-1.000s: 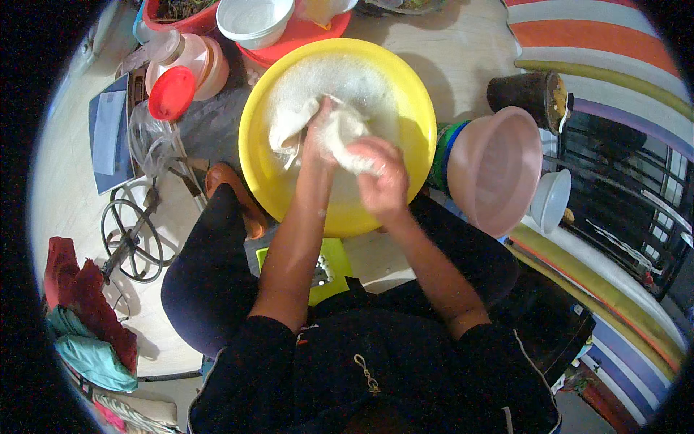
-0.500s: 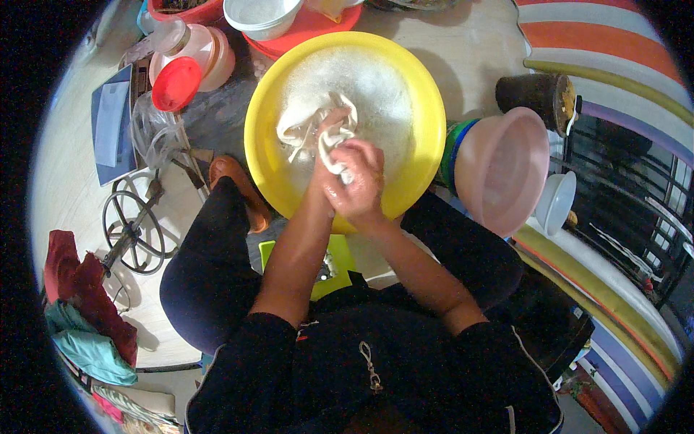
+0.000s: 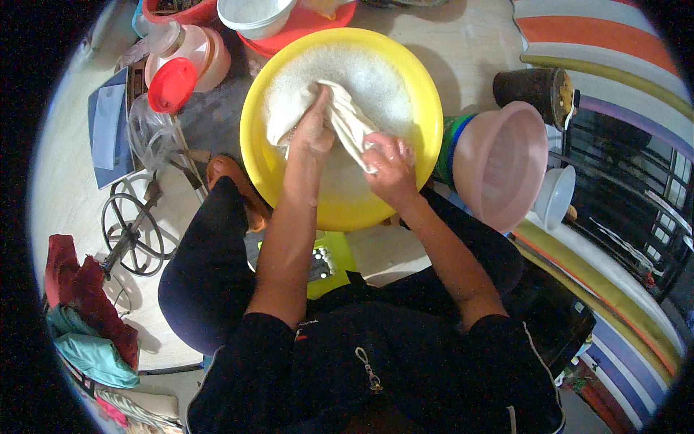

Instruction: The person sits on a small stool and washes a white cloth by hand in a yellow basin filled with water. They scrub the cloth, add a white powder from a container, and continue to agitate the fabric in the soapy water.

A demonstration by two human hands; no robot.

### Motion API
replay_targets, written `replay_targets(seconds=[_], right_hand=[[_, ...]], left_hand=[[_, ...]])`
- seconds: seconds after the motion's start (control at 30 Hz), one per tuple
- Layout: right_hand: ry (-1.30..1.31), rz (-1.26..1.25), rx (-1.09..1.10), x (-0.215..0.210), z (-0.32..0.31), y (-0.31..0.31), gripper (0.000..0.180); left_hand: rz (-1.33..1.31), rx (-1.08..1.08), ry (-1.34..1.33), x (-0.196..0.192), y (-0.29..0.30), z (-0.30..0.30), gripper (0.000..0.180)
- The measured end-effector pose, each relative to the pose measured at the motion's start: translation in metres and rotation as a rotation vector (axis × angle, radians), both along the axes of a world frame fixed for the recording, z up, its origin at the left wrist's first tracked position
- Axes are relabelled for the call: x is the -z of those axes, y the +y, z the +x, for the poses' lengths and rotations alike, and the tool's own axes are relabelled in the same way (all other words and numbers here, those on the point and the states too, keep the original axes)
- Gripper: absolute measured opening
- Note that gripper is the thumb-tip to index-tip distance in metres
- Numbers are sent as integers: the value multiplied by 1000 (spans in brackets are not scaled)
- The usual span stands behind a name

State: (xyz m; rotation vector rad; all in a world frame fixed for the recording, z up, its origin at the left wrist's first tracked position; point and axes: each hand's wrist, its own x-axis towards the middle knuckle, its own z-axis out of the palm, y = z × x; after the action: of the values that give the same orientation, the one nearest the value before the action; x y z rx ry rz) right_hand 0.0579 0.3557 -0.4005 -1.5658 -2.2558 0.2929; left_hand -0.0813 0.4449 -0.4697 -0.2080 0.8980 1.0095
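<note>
A large yellow basin (image 3: 431,137) holds foamy, soapy water (image 3: 379,79). Over that water a wet cream-white cloth (image 3: 350,124) stretches between my two hands. My left hand (image 3: 313,132) grips it at the left, thumb up along the fabric; part of the cloth bulges beyond and beside that hand. Its lower right end is pinched in the curled fingers of my right hand (image 3: 392,163), near the basin's right side. Suds and wetness show on my right hand. What part of the cloth lies under the water is hard to make out.
Stacked pink basins (image 3: 510,166) and a dark pot (image 3: 533,96) stand at the right. White bowls (image 3: 256,16), a red lid (image 3: 172,84) and a clear plastic bag (image 3: 153,134) lie at the upper left. A green tray (image 3: 336,260) sits between my legs.
My hands have moved apart: the right went right, drawing the bunched cloth out into a taut strip, while the left shifted slightly left.
</note>
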Motion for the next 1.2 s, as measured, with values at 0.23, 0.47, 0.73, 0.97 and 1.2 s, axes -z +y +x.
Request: replay_targets(seconds=[0.23, 0.47, 0.73, 0.97, 1.2], right_hand=[[275, -274, 310, 30, 5, 4, 49], [-184, -864, 410, 77, -26, -2, 46], [179, -784, 548, 72, 3, 36, 50], [1596, -840, 883, 52, 11, 17, 35], [1142, -262, 1078, 68, -17, 11, 42]], left_hand=[[274, 28, 106, 6, -18, 3, 50], [139, 433, 944, 3, -32, 15, 48], [-108, -209, 276, 16, -17, 18, 43], [-98, -333, 104, 3, -12, 22, 44], [-13, -274, 495, -21, -36, 42, 56]])
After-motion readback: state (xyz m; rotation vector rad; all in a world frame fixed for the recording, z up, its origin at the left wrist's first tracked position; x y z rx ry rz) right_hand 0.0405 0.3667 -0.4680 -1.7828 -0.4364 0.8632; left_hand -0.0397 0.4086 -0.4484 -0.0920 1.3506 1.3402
